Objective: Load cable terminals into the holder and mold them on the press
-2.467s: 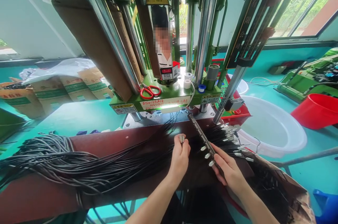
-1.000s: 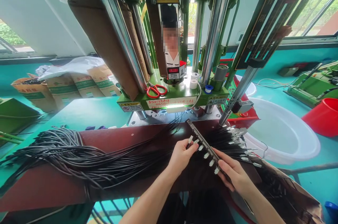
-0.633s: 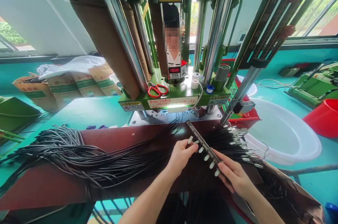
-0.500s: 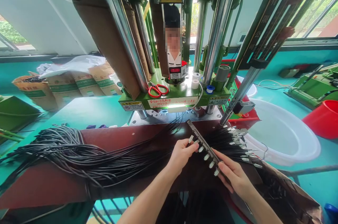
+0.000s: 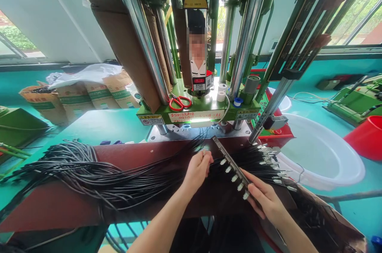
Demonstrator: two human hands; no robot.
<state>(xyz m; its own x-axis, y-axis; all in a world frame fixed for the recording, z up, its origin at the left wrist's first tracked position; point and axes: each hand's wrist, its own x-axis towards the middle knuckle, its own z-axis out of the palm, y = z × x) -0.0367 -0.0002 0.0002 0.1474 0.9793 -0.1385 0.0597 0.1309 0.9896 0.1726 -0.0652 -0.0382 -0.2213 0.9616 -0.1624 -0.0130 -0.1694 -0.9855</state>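
My right hand (image 5: 264, 193) grips the lower end of a long, narrow dark metal bar (image 5: 231, 160), held tilted over the bench. Several small silver connectors (image 5: 234, 178) stick out along the bar's left side. To the left of the bar and apart from it, my left hand (image 5: 199, 167) is closed, fingers curled together; whatever is inside them is hidden. Beneath and around the hands, a bundle of black cables (image 5: 140, 183) runs across the brown bench (image 5: 119, 150). Many cable ends with silver plugs (image 5: 268, 157) lie to the right of the bar.
Behind the bench stands a green press (image 5: 191, 114) with steel columns. Red-handled scissors (image 5: 180, 103) and a blue-rimmed spool (image 5: 238, 102) rest on it. A large white tub (image 5: 322, 149) and a red bucket (image 5: 365, 137) are at right. A person stands beyond the press.
My left hand has come off the bar's upper connectors and moved left, its fingers closing. One connector fewer shows at that spot. My right hand and the bar have barely moved.
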